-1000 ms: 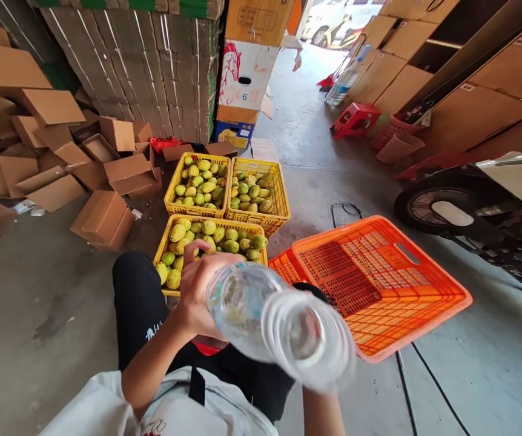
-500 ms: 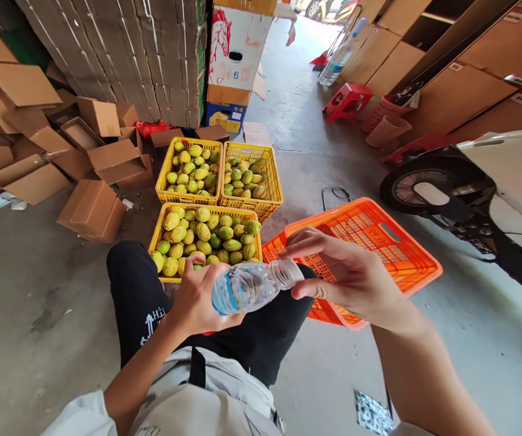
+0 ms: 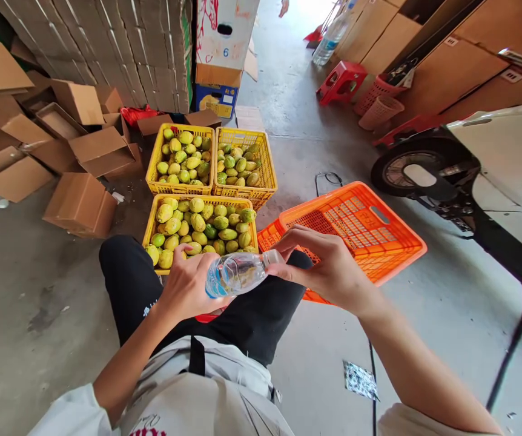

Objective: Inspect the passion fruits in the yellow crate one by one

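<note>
Cannot see the base of the clear bottle (image 3: 243, 274), covered by the left hand (image 3: 186, 281), nor all of its whitish top (image 3: 272, 259), partly behind the right hand (image 3: 327, 263); cannot read the small blue label (image 3: 214, 280). Lose part of the orange crate (image 3: 361, 233) behind the right hand and a knee (image 3: 298, 266), and all but a sliver of a red thing (image 3: 206, 317) between the thighs (image 3: 261, 324). Find the motorbike (image 3: 508, 172) cut off by the right edge, the white carton (image 3: 222, 45) and another person's hand (image 3: 283, 8) by the far one, and the speckled packet (image 3: 360, 379) at near right too small to make out.
</note>
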The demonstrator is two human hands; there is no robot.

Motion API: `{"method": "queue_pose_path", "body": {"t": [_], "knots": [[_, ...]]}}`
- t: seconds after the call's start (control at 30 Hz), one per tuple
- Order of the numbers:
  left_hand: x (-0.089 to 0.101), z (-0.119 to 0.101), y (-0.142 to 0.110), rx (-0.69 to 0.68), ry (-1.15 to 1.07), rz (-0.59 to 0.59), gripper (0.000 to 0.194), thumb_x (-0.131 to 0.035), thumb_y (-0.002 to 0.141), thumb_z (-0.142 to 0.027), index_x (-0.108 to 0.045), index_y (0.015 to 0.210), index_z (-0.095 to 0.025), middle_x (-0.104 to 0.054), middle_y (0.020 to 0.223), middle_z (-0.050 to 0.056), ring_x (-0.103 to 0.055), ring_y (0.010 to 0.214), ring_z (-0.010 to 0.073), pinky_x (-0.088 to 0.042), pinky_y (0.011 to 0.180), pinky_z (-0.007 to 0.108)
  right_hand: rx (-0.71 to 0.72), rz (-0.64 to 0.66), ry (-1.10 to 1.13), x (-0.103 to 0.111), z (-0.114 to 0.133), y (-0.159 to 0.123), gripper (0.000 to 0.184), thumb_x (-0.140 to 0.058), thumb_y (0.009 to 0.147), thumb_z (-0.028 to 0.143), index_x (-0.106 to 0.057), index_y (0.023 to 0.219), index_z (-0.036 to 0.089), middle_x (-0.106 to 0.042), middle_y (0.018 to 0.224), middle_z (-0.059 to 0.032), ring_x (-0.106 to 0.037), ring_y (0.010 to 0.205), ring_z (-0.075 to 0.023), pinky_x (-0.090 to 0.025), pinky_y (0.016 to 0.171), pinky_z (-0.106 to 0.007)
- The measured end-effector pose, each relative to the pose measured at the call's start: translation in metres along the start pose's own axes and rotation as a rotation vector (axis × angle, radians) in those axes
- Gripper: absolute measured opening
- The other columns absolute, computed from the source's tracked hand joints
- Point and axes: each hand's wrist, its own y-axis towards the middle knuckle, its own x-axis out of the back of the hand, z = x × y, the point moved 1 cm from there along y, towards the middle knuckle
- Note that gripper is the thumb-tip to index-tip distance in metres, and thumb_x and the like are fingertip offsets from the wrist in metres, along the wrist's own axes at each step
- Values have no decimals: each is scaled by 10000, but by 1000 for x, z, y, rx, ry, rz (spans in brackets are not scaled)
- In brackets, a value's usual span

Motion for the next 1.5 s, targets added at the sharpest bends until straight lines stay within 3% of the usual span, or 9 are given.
{"method": "queue_pose_path", "body": {"t": [0.17,0.27,0.43,0.6,0.87,1.0,1.3,1.5], "knots": [[0,6,2,3,107,59,384,-758,713,-295,-578,1040,-204,-788,916,51,-738,811,273,-404,998,505,-147,-92,-135,-22,-12,-8,560,-614,931,691,-634,662,201,-644,609,-35,-587,547,-151,-429,535,-265],[-2,8,-1,4,105,69,400,-760,720,-300,-575,1062,-207,-793,930,56,-736,821,276,-404,1009,513,-148,-55,-93,-22,-15,-10,567,-587,935,712,-690,734,192,-688,667,-57,-625,589,-167,-475,570,-272],[-5,11,-5,12,39,49,424,-764,740,-341,-562,1090,-214,-785,915,36,-732,800,262,-404,1034,518,47,55,44,-7,-15,-12,541,-655,923,654,-725,1210,201,-771,1036,-127,-720,920,-257,-591,821,-364],[-2,10,-3,6,20,60,449,-780,703,-348,-578,1080,-214,-785,955,47,-726,816,270,-420,1029,522,230,111,-8,0,-17,-13,367,-578,1032,431,-679,1328,240,-754,1102,-133,-678,1036,-282,-573,901,-438],[-5,8,-5,18,-61,172,446,-782,679,-358,-602,1063,-218,-786,950,42,-733,828,280,-394,1067,547,358,170,-293,8,-9,-13,334,-546,1046,459,-698,1222,219,-725,1070,-124,-651,1025,-272,-479,945,-438],[-9,8,-8,23,-99,206,444,-780,670,-359,-601,1051,-218,-787,984,56,-734,855,287,-398,1064,532,374,226,-326,9,-3,-13,339,-504,1062,465,-690,1141,193,-709,1024,-122,-635,973,-259,-444,921,-422],[-11,4,-9,0,-69,208,441,-782,658,-389,-619,1028,-214,-783,961,57,-710,846,292,-442,1009,511,275,269,-244,2,1,-9,418,-454,1059,528,-635,852,214,-602,799,-60,-538,785,-220,-388,811,-383],[-18,4,-13,9,-54,199,401,-748,697,-347,-612,1049,-212,-785,956,46,-722,837,284,-419,1032,517,155,254,-160,-8,-7,-13,433,-504,1044,534,-593,774,208,-578,761,-33,-527,738,-186,-372,764,-353]]}}
